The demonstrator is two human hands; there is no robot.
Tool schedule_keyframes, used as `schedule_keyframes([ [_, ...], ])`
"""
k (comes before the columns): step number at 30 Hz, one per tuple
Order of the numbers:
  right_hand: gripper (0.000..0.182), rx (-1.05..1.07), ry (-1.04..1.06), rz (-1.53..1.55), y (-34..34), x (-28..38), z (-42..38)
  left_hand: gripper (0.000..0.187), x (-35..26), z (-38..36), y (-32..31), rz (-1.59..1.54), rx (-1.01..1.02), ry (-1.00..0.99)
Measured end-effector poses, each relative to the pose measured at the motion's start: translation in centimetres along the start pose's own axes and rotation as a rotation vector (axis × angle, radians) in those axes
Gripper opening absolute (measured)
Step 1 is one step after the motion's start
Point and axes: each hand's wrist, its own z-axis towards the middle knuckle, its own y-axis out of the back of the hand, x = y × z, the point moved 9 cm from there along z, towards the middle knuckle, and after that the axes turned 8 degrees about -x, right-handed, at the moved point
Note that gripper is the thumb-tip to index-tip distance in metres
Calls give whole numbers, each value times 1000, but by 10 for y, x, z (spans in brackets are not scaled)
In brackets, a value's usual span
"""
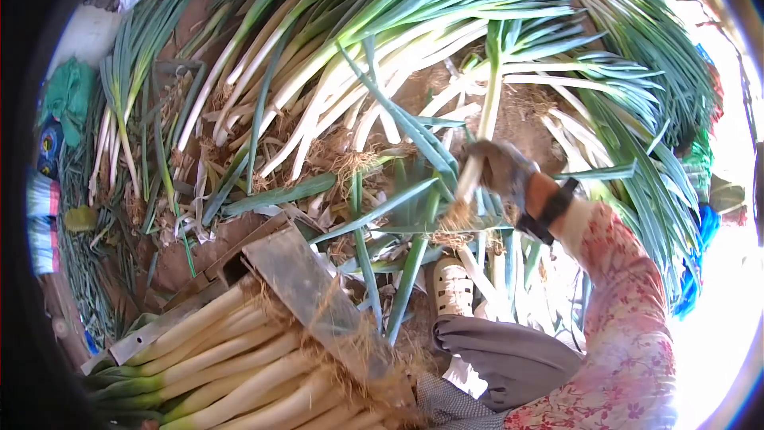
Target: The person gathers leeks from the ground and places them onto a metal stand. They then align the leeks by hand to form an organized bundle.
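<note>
My right hand (506, 170), in a dirty work glove, is closed around the lower white stalk of a leek (492, 99). Its green leaves point away from me, and its roots (458, 213) hang below my fist. A dark watch (552, 212) sits on that wrist, below a floral sleeve (625, 310). At the lower left, several trimmed-looking leeks (247, 370) lie side by side in a metal frame (318, 302), root ends toward its plate. My left hand does not show.
A large heap of leeks (414, 40) spreads across the ground ahead, with more leeks (652, 56) at the right. Loose leaves and roots litter the soil. My shoe (454, 287) stands beside the metal frame. A green bag (68, 99) lies at the far left.
</note>
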Motion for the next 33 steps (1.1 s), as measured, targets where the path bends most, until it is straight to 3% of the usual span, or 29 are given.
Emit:
schedule_keyframes([
  [1, 14, 70, -20, 112, 8, -7, -38, 36, -14, 4, 0, 12, -20, 25],
  [2, 23, 128, 2, 17, 33, -15, -60, 37, -26, 9, -1, 23, -36, 53],
  [4, 37, 50, -67, 163, 84, -44, -122, 40, -46, 15, -3, 54, -55, 113],
  [6, 36, -3, -178, 142, 146, -103, -170, 42, -59, 16, -5, 90, -59, 173],
  [9, 42, -368, -218, -304, 233, -198, -242, 46, -80, 15, -2, 96, -80, 189],
  [10, 39, -421, -227, -277, 240, -221, -260, 44, -91, 13, 2, 68, -106, 153],
  [12, 33, -548, -128, -563, 274, -241, -262, 44, -108, 13, 9, 40, -78, 96],
  [13, 29, -626, -129, -522, 296, -250, -253, 45, -114, 13, 10, 42, -19, 80],
  [15, 19, -775, 361, -1393, 282, -201, -246, 47, -110, 15, 9, 99, -4, 98],
  [16, 32, -706, 641, -1608, 376, -247, -147, 47, -116, 11, 15, 140, -19, 110],
  [19, 67, -610, 1282, -1098, 315, -197, -192, 45, -138, 1, 39, 156, -116, 0],
  [20, 69, -492, 1054, -811, 322, -194, -182, 44, -135, 5, 32, 156, -117, -11],
  [22, 71, -468, 381, -395, 268, -205, -240, 44, -133, 5, 35, 120, -136, -8],
  [23, 62, -444, 304, -310, 242, -207, -269, 44, -136, 4, 38, 87, -155, 8],
  [26, 35, -302, 324, -181, 181, -200, -344, 43, -139, 2, 38, 69, -155, 5],
  [28, 28, -262, 366, -136, 172, -189, -372, 41, -142, 2, 41, 70, -175, -34],
  [33, 30, -201, 747, -318, 103, -101, -424, 36, -145, -3, 47, 54, -253, -102],
])
